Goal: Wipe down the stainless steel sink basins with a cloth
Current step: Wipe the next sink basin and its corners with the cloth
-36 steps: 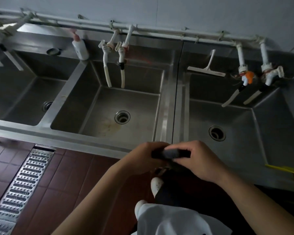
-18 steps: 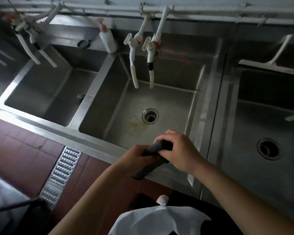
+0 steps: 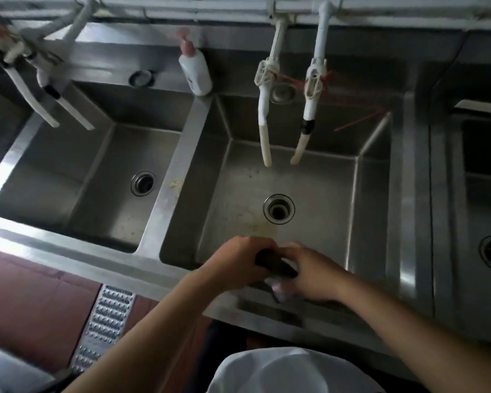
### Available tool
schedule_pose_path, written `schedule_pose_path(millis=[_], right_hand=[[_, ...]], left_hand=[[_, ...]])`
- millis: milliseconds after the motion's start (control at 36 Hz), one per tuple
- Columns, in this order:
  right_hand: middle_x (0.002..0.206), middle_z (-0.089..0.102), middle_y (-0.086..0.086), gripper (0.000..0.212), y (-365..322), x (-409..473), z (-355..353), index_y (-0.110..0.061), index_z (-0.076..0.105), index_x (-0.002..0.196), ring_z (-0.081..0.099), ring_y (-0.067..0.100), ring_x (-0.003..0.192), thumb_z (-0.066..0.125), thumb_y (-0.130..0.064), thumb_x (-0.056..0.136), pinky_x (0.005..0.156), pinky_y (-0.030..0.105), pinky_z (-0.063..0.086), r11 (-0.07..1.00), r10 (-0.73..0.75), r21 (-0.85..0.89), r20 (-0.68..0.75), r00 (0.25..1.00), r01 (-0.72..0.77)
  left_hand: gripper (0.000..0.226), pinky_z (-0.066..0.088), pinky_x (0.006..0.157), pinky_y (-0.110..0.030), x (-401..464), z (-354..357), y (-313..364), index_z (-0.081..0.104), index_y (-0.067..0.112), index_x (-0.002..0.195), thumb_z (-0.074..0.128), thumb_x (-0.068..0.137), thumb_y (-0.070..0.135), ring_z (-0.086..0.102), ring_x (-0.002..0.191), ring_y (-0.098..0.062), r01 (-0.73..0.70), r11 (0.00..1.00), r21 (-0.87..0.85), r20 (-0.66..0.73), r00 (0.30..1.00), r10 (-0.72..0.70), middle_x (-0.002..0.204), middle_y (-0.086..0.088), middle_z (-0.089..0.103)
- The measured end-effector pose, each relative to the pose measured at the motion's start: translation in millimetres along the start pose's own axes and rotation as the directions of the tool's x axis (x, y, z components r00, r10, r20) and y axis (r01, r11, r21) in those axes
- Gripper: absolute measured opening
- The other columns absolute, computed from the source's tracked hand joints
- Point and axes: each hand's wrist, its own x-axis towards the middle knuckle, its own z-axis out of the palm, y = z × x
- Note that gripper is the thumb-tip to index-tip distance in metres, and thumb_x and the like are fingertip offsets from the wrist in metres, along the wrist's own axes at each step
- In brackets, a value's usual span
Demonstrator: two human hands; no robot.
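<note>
At the bottom edge a white garment (image 3: 292,373) is cut off. Just above it, lower centre, a dark rolled cloth (image 3: 275,265) is gripped by both hands over the front rim of the middle basin (image 3: 309,194): the left hand (image 3: 236,265) is curled round one end, the right hand (image 3: 315,275) round the other, and the cloth's lower part is blurred. Yellowish staining is seen near the drain (image 3: 279,209). Red floor tiles (image 3: 34,302) and a metal grate (image 3: 104,321) lie at lower left. Hoses (image 3: 267,131) and a bottle (image 3: 195,69) are seen at the top.
</note>
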Motion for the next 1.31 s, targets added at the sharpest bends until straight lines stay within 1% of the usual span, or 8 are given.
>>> schedule_pose_path(millis=[111, 361, 528, 611, 694, 806, 944, 1306], right_hand=[[0.089, 0.071, 0.002, 0.006, -24.9, 57.6, 34.8, -0.024, 0.068, 0.086, 0.063, 0.016, 0.087, 0.066, -0.03, 0.086, 0.076, 0.032, 0.045, 0.957, 0.156, 0.256, -0.072, 0.985, -0.133], [0.097, 0.077, 0.006, 0.011, -58.0, 122.5, 80.1, -0.017, 0.07, 0.097, 0.072, 0.018, 0.085, 0.065, -0.009, 0.092, 0.08, 0.035, 0.055, 0.589, 0.468, 0.803, -0.247, 0.849, -0.091], [0.066, 0.049, -0.014, 0.028, -119.5, 178.9, 45.4, -0.023, 0.048, 0.072, 0.044, 0.002, 0.056, 0.058, -0.011, 0.094, 0.049, 0.009, 0.033, 0.957, 0.25, 0.286, -0.707, 0.661, -0.055], [0.099, 0.066, -0.003, 0.031, -155.4, 229.1, 21.4, -0.018, 0.063, 0.116, 0.058, 0.009, 0.087, 0.051, -0.003, 0.092, 0.071, 0.01, 0.04, 0.998, 0.045, 0.059, -0.756, 0.653, -0.001], [0.146, 0.048, 0.003, 0.057, -179.1, 283.4, 5.9, -0.022, 0.049, 0.141, 0.043, 0.027, 0.134, 0.047, 0.0, 0.088, 0.107, 0.041, 0.041, 0.988, -0.102, -0.158, -0.646, 0.757, -0.001], [0.164, 0.017, 0.001, 0.056, -188.5, 328.4, 19.3, -0.021, 0.034, 0.152, 0.006, 0.028, 0.152, 0.047, -0.022, 0.098, 0.123, 0.041, 0.014, 0.952, -0.109, -0.305, -0.366, 0.924, -0.008], [0.165, 0.013, -0.001, 0.062, -184.2, 319.2, 57.1, -0.025, 0.03, 0.154, -0.004, 0.026, 0.152, 0.044, -0.051, 0.099, 0.121, 0.052, 0.016, 0.907, -0.152, -0.419, -0.405, 0.901, -0.036], [0.16, 0.031, -0.003, 0.051, -159.2, 215.9, 156.5, -0.024, 0.045, 0.147, 0.008, 0.02, 0.153, 0.052, -0.031, 0.096, 0.116, 0.051, 0.022, 0.802, -0.384, -0.53, -0.105, 0.917, 0.275]], left_hand=[[0.033, 0.053, 0.087, -0.028, 13.9, -40.1, -50.2, 0.064, 0.026, 0.116, 0.073, 0.085, 0.024, 0.064, 0.095, -0.008, -0.079, 0.996, -0.042, 0.025, 0.997, 0.08, 0.102, 0.01, 0.069], [0.032, 0.052, 0.086, -0.035, 50.7, -128.9, -206.9, 0.064, 0.025, 0.12, 0.051, 0.094, 0.012, 0.065, 0.099, -0.022, 0.122, 0.885, -0.45, -0.429, 0.839, -0.334, 0.11, 0.001, 0.068], [0.029, 0.042, 0.077, -0.023, 28.6, -127.5, -274.5, 0.066, 0.02, 0.117, 0.049, 0.095, 0.012, 0.062, 0.097, -0.017, 0.242, 0.655, -0.716, -0.365, 0.669, -0.647, 0.104, 0.003, 0.067], [0.029, 0.044, 0.07, -0.014, -1.5, -101.7, -279.3, 0.064, 0.02, 0.122, 0.054, 0.095, 0.016, 0.064, 0.087, -0.005, 0.329, 0.624, -0.708, -0.269, 0.693, -0.67, 0.105, -0.002, 0.069], [0.034, 0.051, 0.068, -0.009, -36.2, -75.4, -266.5, 0.059, 0.028, 0.128, 0.052, 0.097, 0.015, 0.064, 0.084, 0.01, 0.374, 0.588, -0.717, -0.149, 0.742, -0.653, 0.111, 0.005, 0.066], [0.048, 0.054, 0.075, -0.023, -73.1, -57.8, -250.1, 0.056, 0.035, 0.131, 0.05, 0.09, 0.011, 0.062, 0.077, 0.006, 0.439, 0.651, -0.619, -0.244, 0.68, -0.691, 0.096, 0.013, 0.067], [0.056, 0.019, 0.119, -0.045, -107.1, -39.7, -259.4, 0.044, 0.025, 0.144, 0.057, 0.091, 0.012, 0.024, 0.145, -0.023, 0.513, 0.78, -0.359, -0.459, 0.63, -0.626, 0.153, 0.0, 0.038], [0.064, 0.01, 0.121, -0.044, -148.3, -1.4, -274.5, 0.029, 0.022, 0.151, 0.048, 0.092, 0.006, 0.009, 0.15, -0.029, 0.61, 0.727, -0.315, -0.435, 0.588, -0.682, 0.162, -0.009, 0.018]])
